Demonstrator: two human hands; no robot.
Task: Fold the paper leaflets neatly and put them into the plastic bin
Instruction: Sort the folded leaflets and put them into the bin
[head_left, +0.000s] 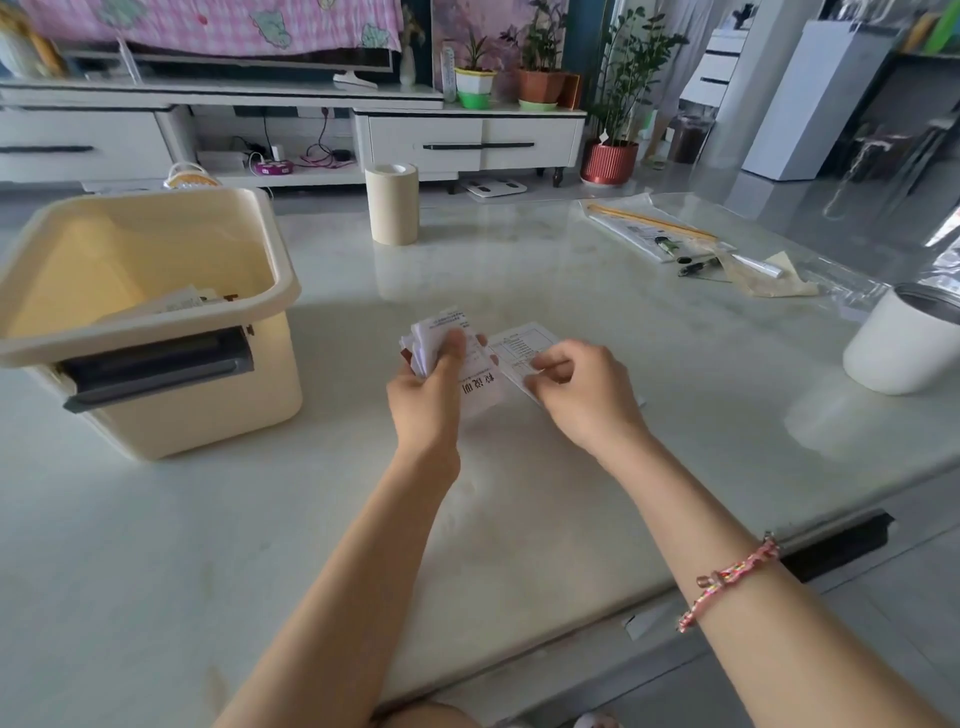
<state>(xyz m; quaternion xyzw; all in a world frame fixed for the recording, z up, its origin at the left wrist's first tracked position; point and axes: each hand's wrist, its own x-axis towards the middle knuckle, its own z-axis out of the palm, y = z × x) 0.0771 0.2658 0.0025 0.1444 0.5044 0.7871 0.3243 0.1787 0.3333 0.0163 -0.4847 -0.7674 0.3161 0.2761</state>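
Observation:
A white printed paper leaflet (511, 347) is held just above the middle of the pale table (519, 519). My left hand (427, 397) grips its folded, bunched left part, thumb on top. My right hand (581, 387) pinches the flatter right part between thumb and fingers. A cream plastic bin (244, 395) with a dark grey handle stands at the left of the table, a hand's width from my left hand. Inside it lie folded leaflets (174, 304), partly hidden by the rim.
A beige tape roll (391, 203) stands behind the hands. At the far right lie a plastic sleeve with papers and pens (660, 234) and crumpled tape. A white cup (906, 340) sits at the right edge. A TV cabinet and plants stand beyond the table.

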